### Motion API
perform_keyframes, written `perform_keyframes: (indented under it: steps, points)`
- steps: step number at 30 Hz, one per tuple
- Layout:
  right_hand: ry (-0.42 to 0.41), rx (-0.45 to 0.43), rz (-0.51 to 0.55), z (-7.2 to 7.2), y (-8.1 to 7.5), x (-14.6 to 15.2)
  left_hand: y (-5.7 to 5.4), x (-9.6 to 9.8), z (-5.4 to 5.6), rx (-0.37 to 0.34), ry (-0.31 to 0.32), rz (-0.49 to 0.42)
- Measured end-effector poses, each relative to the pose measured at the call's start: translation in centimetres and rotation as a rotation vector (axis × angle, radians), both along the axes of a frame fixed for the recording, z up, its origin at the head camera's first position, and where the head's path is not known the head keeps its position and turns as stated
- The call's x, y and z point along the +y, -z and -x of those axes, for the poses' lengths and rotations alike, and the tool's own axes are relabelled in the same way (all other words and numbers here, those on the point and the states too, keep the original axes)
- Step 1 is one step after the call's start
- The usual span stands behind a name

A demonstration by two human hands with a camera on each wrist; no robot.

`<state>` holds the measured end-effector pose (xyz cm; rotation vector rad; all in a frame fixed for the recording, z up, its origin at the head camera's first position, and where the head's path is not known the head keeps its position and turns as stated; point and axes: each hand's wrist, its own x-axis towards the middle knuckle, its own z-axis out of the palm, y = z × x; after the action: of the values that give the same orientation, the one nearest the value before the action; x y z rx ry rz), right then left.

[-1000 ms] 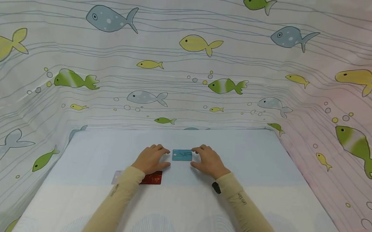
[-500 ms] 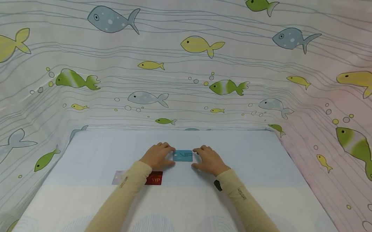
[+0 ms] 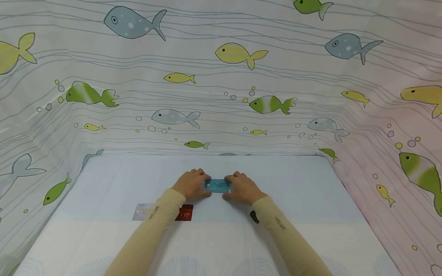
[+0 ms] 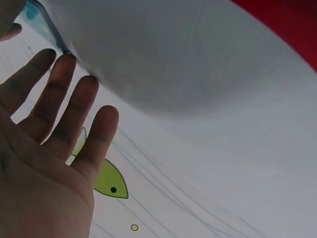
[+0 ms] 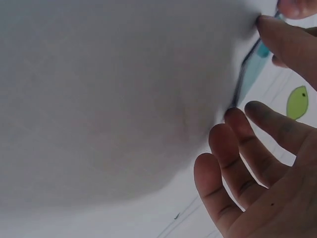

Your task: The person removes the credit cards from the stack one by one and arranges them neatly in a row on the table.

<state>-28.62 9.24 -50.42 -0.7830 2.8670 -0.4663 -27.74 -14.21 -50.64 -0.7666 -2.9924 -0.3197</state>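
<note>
A blue plastic card (image 3: 217,185) with "VIP" lettering lies on the pale cloth surface, toward the back middle. My left hand (image 3: 191,184) holds its left end, fingertips on the far edge and thumb on the near edge. At the opposite end my right hand (image 3: 245,188) pinches the card the same way. In the right wrist view the thumb and index fingertip sit at the card's dark edge, the other fingers spread loosely. Partly under the left sleeve are a red VIP card (image 3: 185,213) and a pale silvery card (image 3: 141,211), nearer the body.
A white and pale blue cloth (image 3: 283,245) covers the flat surface. Fish-printed curtains (image 3: 223,88) close it in at the back and on both sides. A dark band (image 3: 254,216) shows by the right sleeve.
Both hands have moved inward to the ends of the blue card, the left one travelling farther to the right. The blue card itself stays nearly where it was.
</note>
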Motion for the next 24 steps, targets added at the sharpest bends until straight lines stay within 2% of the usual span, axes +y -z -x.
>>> perform_keyframes:
  steps: [5,17,24]
  points:
    - [0.011,-0.026,-0.01,0.27,0.3,-0.26,0.12,-0.06,0.04,0.0,-0.005,-0.005]
    - [-0.003,-0.012,0.004,0.62,0.6,-0.41,-0.42,0.09,0.33,-0.007,0.01,0.055]
    - [0.001,0.008,0.014,0.78,0.92,-0.45,-0.38,0.04,0.22,-0.001,0.017,0.048]
